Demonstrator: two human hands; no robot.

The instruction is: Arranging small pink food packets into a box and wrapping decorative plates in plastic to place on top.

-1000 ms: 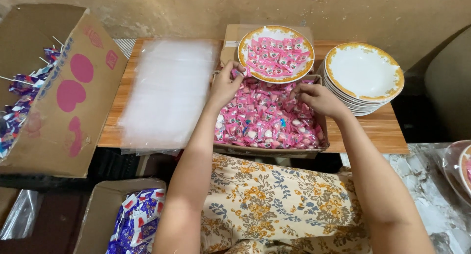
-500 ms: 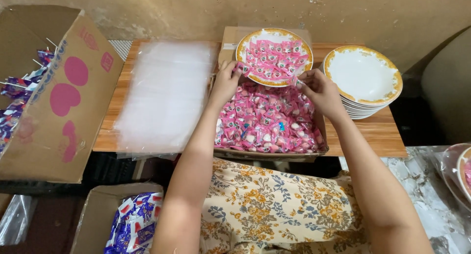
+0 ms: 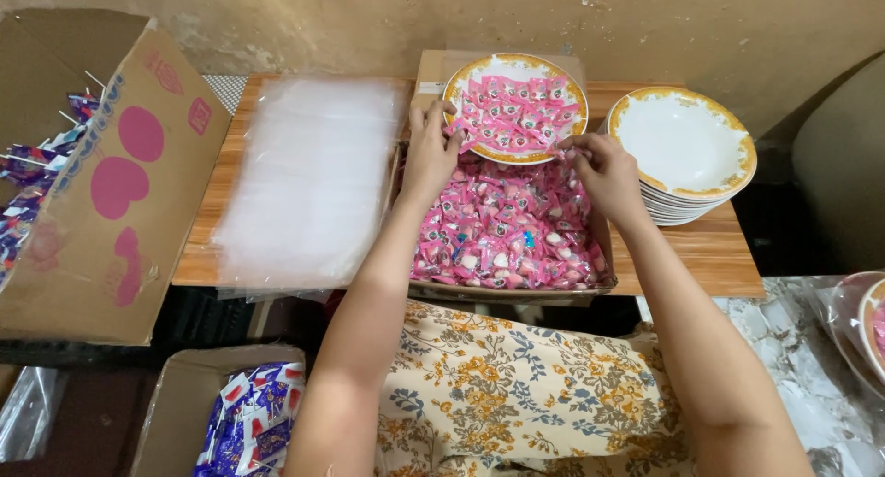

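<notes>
Upper centre of frame: gold-rimmed plate (image 3: 479,76) heaped with pink wrapped candies (image 3: 516,113), left hand (image 3: 430,154) steadying its near rim, right hand (image 3: 604,168) pinching candies there, above the candy box (image 3: 512,233).

A shallow cardboard box (image 3: 513,291) is sitting in the middle of the wooden table, holding a heap of small pink sweet wrappers (image 3: 502,233) (one blue wrapper is showing among them). More pink wrapped sweets (image 3: 516,108) are lying on the far yellow-rimmed plate. A stack of clear plastic bags (image 3: 309,177) is lying flat to the left. At far left a large brown carton (image 3: 111,200) with pink heart prints is leaning, purple-wrapped lollipops (image 3: 28,177) poking out. Near left, another open carton (image 3: 180,394) is holding blue-and-purple packets (image 3: 253,422).
</notes>
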